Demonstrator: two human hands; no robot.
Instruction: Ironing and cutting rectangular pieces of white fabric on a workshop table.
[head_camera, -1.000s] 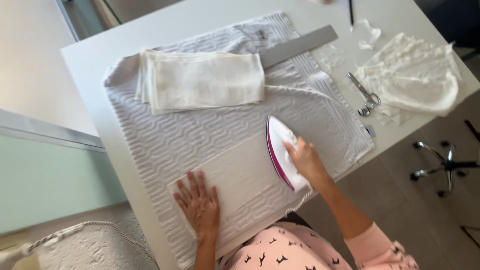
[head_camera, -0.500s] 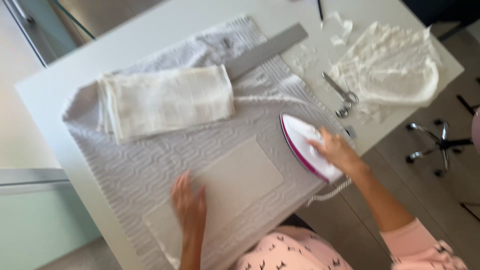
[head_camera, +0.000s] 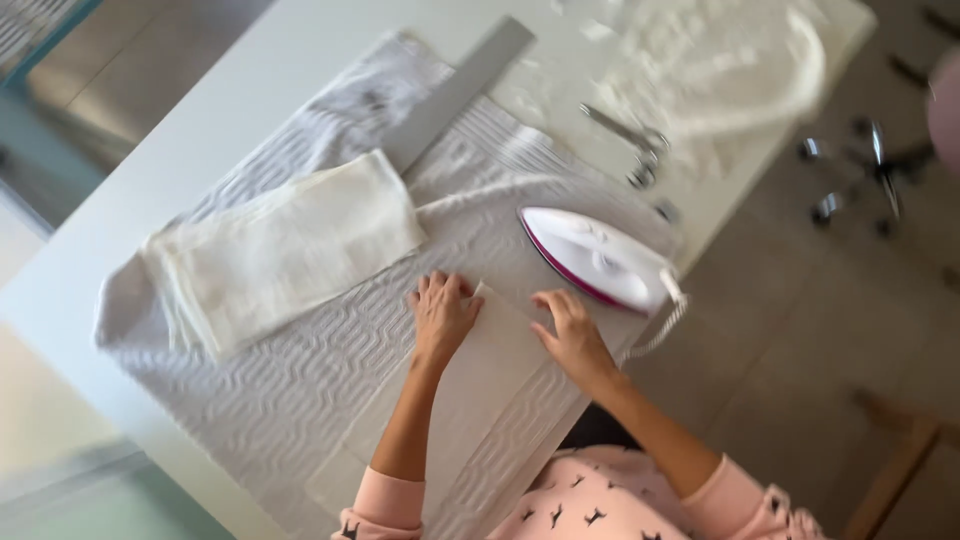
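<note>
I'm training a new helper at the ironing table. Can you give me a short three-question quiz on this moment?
1. True or false: the right hand grips the iron.
2. Which thing do both hands press on? A) the folded stack of cloths B) the flat cloth strip C) the scissors
3. What long grey thing lies at the far edge of the textured towel?

Key
1. False: the iron rests alone on the towel, beside the right hand.
2. B: the left hand and the right hand lie on the strip's far end.
3. A flat grey ruler.
</note>
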